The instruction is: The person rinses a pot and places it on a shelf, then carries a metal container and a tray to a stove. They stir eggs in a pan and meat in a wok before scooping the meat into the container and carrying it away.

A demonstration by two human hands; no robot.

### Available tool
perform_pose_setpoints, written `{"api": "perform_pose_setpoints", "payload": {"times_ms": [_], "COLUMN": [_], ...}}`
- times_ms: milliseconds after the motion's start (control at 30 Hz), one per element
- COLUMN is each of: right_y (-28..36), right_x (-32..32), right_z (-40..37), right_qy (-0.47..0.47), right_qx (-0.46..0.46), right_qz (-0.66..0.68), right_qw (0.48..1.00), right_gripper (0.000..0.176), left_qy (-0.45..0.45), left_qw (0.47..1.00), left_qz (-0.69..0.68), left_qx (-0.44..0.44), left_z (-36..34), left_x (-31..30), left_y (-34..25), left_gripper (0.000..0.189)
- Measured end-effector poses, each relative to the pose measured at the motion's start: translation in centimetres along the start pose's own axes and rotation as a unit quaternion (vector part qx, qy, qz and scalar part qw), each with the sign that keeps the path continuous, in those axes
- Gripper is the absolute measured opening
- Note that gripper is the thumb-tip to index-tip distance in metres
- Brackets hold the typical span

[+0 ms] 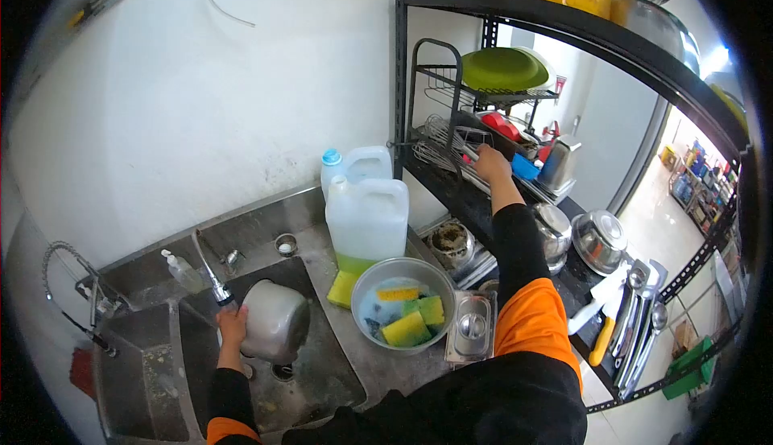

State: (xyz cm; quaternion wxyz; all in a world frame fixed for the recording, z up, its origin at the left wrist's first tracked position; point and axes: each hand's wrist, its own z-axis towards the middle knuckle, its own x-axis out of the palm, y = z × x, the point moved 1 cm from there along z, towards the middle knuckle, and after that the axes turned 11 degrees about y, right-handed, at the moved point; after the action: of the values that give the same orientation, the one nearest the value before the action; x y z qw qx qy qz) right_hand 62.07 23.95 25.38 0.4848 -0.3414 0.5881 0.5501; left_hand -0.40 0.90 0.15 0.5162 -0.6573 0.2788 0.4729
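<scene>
My left hand point(233, 324) is closed on the rim of a grey metal pot point(274, 321), which is tilted on its side over the right basin of the steel sink point(322, 364). The faucet head point(221, 290) is just above that hand. My right hand point(492, 163) reaches to the black shelf, with its fingers wrapped round the handle of a wire whisk point(441, 141). The whisk's wires lie by the black wire rack point(439, 67). Between my arms, a round metal bowl point(362, 272) holds soapy water and several yellow-green sponges point(407, 328).
Two plastic jugs point(366, 220) stand behind the bowl against the wall. A soap bottle point(182, 271) is at the sink's back edge. On the shelf right of my arm are metal bowls point(599, 241), knives and ladles point(638, 316). A steel lidded container point(472, 326) sits beside the bowl.
</scene>
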Motion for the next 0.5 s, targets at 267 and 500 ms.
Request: {"api": "perform_pose_setpoints", "payload": {"times_ms": [267, 500], "right_y": [-1.5, -2.2], "right_x": [1.8, 0.8], "right_z": [3.8, 2.0], "right_qy": [0.004, -0.113], "right_qx": [-0.073, -0.11], "right_qz": [-0.018, 0.023], "right_qw": [0.997, 0.987], "right_gripper": [0.047, 0.056], "left_qy": [0.004, -0.029], "left_qw": [0.999, 0.713], "left_qz": [-0.033, -0.68], "left_qx": [-0.028, -0.168], "left_z": [-0.1, -0.2], "left_x": [-0.7, 5.9], "left_y": [-5.0, 6.6], "left_gripper": [0.048, 0.053]}}
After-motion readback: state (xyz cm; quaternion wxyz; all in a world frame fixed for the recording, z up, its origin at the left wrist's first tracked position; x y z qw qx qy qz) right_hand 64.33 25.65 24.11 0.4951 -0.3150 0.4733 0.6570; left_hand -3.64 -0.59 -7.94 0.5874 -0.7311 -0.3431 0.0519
